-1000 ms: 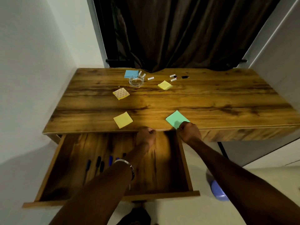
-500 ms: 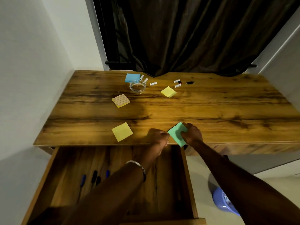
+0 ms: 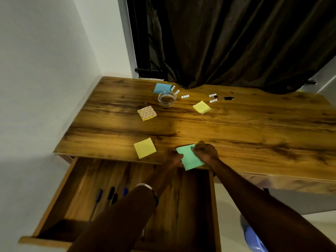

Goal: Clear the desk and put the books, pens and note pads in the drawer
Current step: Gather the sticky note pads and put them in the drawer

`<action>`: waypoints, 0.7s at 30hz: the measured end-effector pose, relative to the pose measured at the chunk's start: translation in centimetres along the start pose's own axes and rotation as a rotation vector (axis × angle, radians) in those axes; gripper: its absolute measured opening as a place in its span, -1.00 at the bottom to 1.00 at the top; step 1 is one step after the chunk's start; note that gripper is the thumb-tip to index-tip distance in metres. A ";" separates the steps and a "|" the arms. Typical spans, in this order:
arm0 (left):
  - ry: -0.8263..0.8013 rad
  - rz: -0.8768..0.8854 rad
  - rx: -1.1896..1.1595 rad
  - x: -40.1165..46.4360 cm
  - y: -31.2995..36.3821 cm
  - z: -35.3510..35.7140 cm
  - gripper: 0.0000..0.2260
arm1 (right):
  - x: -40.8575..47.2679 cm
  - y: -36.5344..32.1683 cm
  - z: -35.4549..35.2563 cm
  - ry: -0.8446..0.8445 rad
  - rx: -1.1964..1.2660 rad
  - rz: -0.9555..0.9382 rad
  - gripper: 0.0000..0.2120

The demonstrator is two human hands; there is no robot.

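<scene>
Since half a second ago the green note pad (image 3: 190,157) has slid further off the worktop's (image 3: 236,128) front edge, now overhanging the open drawer (image 3: 211,197). My right hand (image 3: 206,152) pinches its right edge, fingers curled on it; my left hand (image 3: 174,158) grips the left edge, fingers curled round it. Just left of that, a yellow note pad (image 3: 145,148) lies flat near the front edge. Further back: patterned note pad (image 3: 147,113), another yellow pad (image 3: 201,107), blue note pad (image 3: 162,88) by the glass dish (image 3: 167,98), loose batteries (image 3: 212,100) near them. Pens (image 3: 111,193) lie in the drawer, left part, partly hidden by my left arm. Dark curtain (image 3: 236,42) behind.
</scene>
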State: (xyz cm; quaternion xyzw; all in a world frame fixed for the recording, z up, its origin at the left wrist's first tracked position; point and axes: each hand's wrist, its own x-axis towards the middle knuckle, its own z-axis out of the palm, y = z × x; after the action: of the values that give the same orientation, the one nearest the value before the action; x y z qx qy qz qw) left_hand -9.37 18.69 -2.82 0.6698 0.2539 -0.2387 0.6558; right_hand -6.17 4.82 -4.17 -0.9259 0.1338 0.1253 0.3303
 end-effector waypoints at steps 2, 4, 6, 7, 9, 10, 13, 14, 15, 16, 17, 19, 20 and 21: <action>0.047 0.076 0.059 0.6 -0.5 -0.7 -0.66 | 0.3 0.2 0.2 -0.020 0.080 0.011 -0.74; 0.066 0.120 0.092 1.2 -1.1 -1.3 -0.63 | 0.4 0.1 0.1 -0.022 0.200 0.019 -0.80; 0.146 0.122 0.040 0.8 -1.1 -2.0 -0.64 | 0.4 -0.1 0.2 -0.031 0.322 0.039 -0.81; 0.202 0.121 -0.004 0.3 -0.7 -2.3 -0.67 | 0.4 -0.2 0.2 -0.043 0.349 0.045 -0.79; 0.264 0.096 -0.054 -0.2 -0.6 -3.1 -0.67 | 0.3 -0.5 0.6 -0.088 0.357 0.042 -0.75; 0.267 0.094 -0.064 -0.2 -0.6 -3.5 -0.66 | 0.0 -0.9 0.8 -0.120 0.371 0.040 -0.75; 0.268 0.102 -0.078 -0.3 -1.4 -5.3 -0.69 | -0.6 -2.0 1.8 -0.214 0.404 0.024 -0.81; 0.252 0.105 -0.126 -0.3 -1.9 -5.9 -0.71 | -1.0 -2.4 2.2 -0.226 0.400 0.028 -0.85; 0.238 0.104 -0.184 -0.6 -2.3 -6.3 -0.72 | -1.3 -2.6 2.6 -0.236 0.407 0.032 -0.91; 0.233 0.106 -0.220 -0.7 -2.6 -6.7 -0.73 | -1.6 -3.0 2.9 -0.255 0.427 0.042 -0.94; 0.234 0.107 -0.229 -0.9 -2.8 -7.1 -0.72 | -1.9 -3.1 3.0 -0.293 0.468 0.060 -0.95; 0.202 0.127 -0.225 -1.2 -3.3 -7.9 -0.72 | -2.5 -3.3 3.2 -0.404 0.527 0.097 -0.92; 0.171 0.143 -0.228 -1.4 -3.6 -8.3 -0.73 | -2.7 -3.2 3.2 -0.456 0.506 0.109 -0.86; 0.137 0.153 -0.220 -1.7 -3.8 -8.6 -0.74 | -3.0 -3.1 3.1 -0.509 0.470 0.115 -0.80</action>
State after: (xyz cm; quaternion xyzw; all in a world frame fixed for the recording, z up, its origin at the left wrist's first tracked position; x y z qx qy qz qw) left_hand -13.28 27.28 -4.38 0.6260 0.2708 -0.1126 0.7225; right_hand -8.38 9.61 -3.81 -0.7545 0.1243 0.3363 0.5497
